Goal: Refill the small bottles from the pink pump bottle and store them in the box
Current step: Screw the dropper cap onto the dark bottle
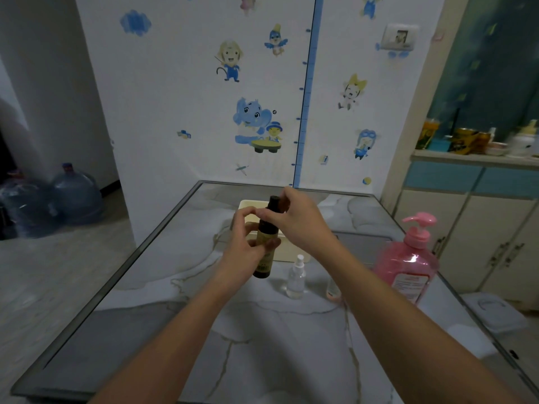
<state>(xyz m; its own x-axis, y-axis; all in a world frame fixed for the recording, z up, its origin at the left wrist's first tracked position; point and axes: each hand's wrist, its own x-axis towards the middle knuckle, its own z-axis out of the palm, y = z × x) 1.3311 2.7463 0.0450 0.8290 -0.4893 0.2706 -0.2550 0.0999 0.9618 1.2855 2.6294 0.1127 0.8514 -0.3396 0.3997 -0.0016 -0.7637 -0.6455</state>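
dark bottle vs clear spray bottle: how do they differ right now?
The dark bottle is opaque with a yellowish label; the clear spray bottle is see-through with a white top. The dark bottle is gripped by the left hand, its cap pinched by the right hand; the clear spray bottle stands untouched on the table. Both are upright.

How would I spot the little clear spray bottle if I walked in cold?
Find the big pink pump bottle on the marble table. Just left of it, in front of the cream box, stands the clear spray bottle: see-through, white nozzle, unlike the dark bottle in the hands.
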